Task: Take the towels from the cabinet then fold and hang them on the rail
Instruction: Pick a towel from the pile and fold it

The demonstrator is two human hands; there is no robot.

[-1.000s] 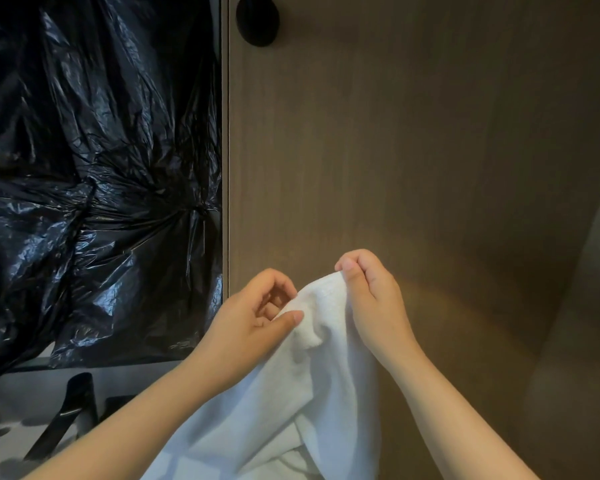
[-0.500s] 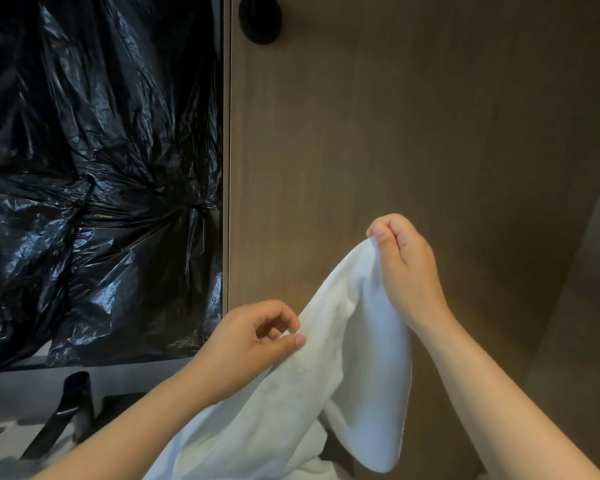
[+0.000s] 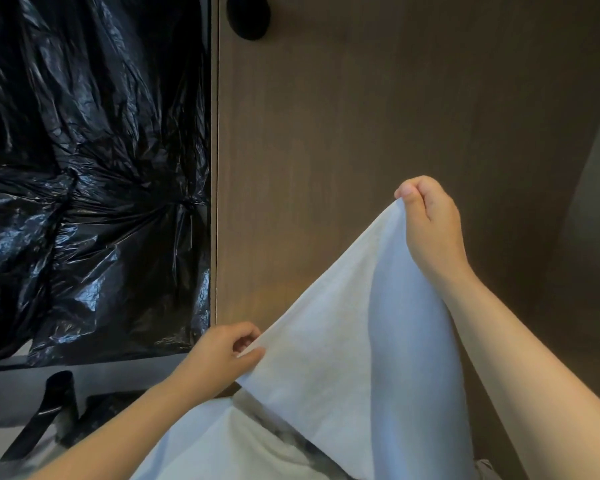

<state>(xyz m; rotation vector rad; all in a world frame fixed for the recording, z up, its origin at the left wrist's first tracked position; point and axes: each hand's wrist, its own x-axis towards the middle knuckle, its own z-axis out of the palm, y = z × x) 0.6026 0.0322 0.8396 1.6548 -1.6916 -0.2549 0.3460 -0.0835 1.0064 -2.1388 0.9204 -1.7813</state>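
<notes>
Status: one white towel (image 3: pixel 343 348) is out of the cabinet and in my hands. I judge the fold not yet started. No rail is in view, so folding and hanging remain.

Grip: my right hand (image 3: pixel 430 230), at 3 o'clock in the view, pinches a towel corner between curled fingers and thumb. My left hand (image 3: pixel 219 355), at 7 o'clock, pinches the same edge lower down. The edge runs taut between them, with the right hand at 2 o'clock from the left. The rest of the towel hangs toward 5 and 6 o'clock.

Surroundings: a wood panel (image 3: pixel 378 116) stands behind the towel, with a black knob (image 3: pixel 248 15) at 12 o'clock and black plastic sheeting (image 3: pixel 84 168) at 9 o'clock.

Change: one second ago both hands held the towel bunched close together. The right hand has since risen toward 2 o'clock and the left has dropped toward 7 o'clock, which spreads the edge.
</notes>
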